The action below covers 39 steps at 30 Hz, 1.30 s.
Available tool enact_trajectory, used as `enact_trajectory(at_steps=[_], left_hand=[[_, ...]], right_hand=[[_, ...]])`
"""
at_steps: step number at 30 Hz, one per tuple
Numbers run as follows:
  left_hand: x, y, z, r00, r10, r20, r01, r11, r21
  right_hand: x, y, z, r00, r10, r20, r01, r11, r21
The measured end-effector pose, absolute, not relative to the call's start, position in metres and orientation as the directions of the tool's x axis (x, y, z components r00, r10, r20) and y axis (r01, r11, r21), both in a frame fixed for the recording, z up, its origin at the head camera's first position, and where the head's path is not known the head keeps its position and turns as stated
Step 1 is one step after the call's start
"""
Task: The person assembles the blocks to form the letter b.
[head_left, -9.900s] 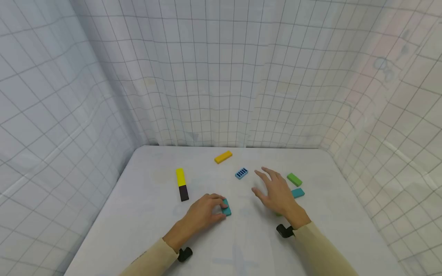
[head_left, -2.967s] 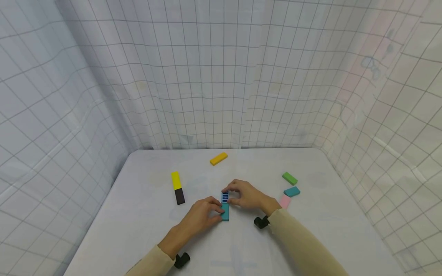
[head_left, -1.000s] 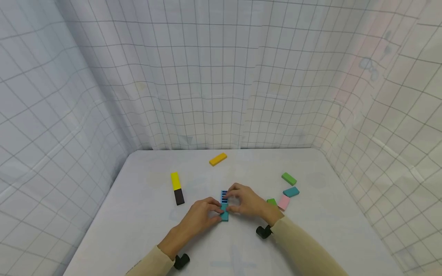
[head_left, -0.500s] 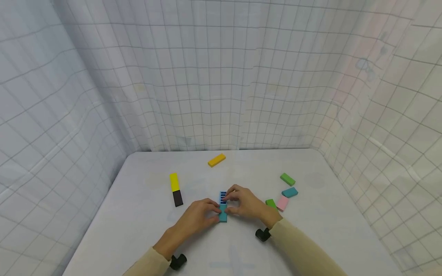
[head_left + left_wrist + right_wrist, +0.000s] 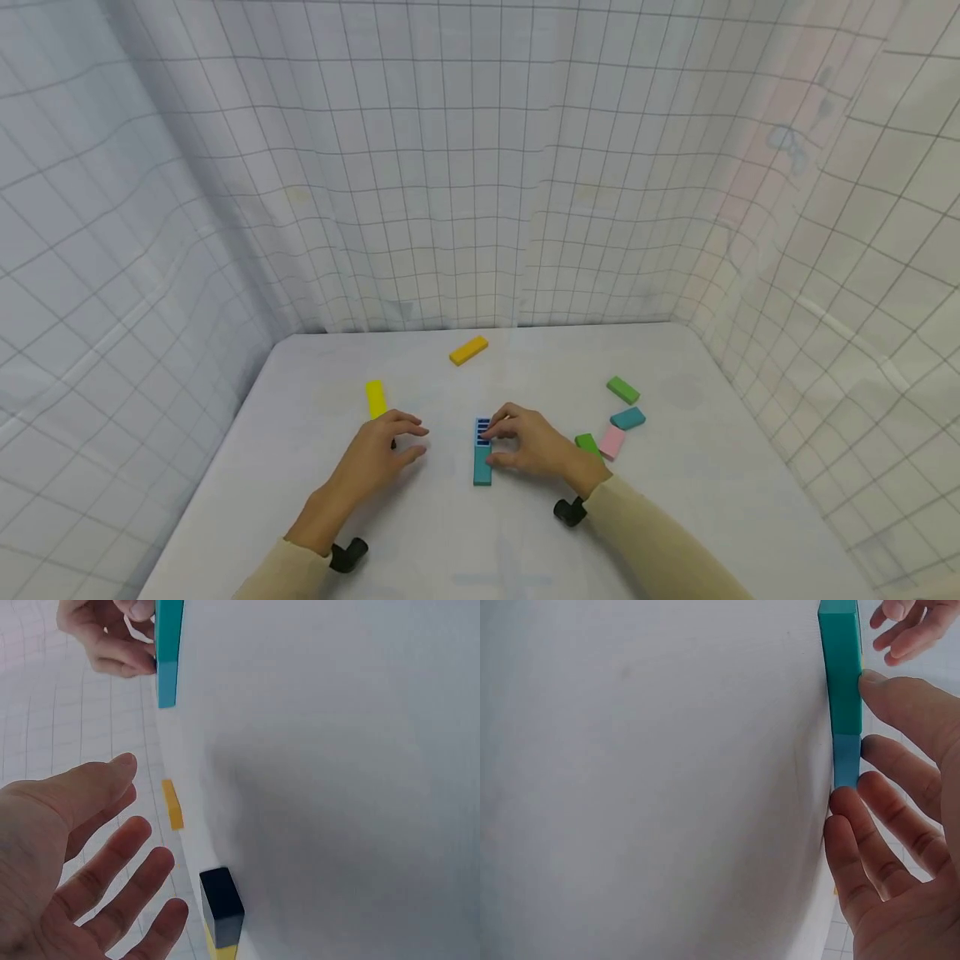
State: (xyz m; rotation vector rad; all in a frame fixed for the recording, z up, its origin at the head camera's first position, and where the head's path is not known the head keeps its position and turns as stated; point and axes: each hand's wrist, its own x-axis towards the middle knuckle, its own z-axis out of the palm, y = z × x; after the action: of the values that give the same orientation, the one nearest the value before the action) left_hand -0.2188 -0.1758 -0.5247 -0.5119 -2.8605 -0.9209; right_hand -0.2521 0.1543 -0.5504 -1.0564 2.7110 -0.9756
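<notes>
A light-blue block (image 5: 483,431) with dark slots on top lies end to end with a teal block (image 5: 482,468) on the table. My right hand (image 5: 532,442) rests on the pair. Its fingertips are on the blue block and its thumb touches the teal block (image 5: 842,671) at the side, fingers loosely bent. To the left, my left hand (image 5: 378,454) is lifted, fingers spread and holding nothing. Beneath it a black block (image 5: 222,904) is mostly hidden in the head view, joined in line with a yellow block (image 5: 376,399).
An orange-yellow block (image 5: 468,351) lies toward the back of the white table (image 5: 555,367). On the right are a green block (image 5: 623,389), a small teal block (image 5: 627,418), a pink block (image 5: 612,442) and another green block (image 5: 588,445). Gridded white curtains (image 5: 480,167) surround the table.
The blue slotted block has come from further back to the teal block's end, brought by my right hand. My left hand has just left the teal block, moving left toward the black block.
</notes>
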Motion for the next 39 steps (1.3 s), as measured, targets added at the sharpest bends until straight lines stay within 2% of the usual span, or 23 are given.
enact_trajectory(at_steps=[6,13,39], left_hand=[[-0.226,-0.208,-0.525,-0.947,0.215,0.237,0.311,0.794,0.522],[-0.232,-0.23,-0.534,-0.976,0.166,0.142,0.217,0.823,0.525],[-0.238,-0.228,-0.538,-0.972,0.198,0.124,0.234,0.803,0.548]], right_hand=[[-0.253,0.154,-0.551,-0.758,-0.633,0.156,-0.586,0.556,-0.589],[-0.253,0.156,-0.553,-0.763,-0.63,0.148,-0.58,0.565,-0.586],[-0.252,0.154,-0.55,-0.778,-0.613,0.135,-0.551,0.565,-0.614]])
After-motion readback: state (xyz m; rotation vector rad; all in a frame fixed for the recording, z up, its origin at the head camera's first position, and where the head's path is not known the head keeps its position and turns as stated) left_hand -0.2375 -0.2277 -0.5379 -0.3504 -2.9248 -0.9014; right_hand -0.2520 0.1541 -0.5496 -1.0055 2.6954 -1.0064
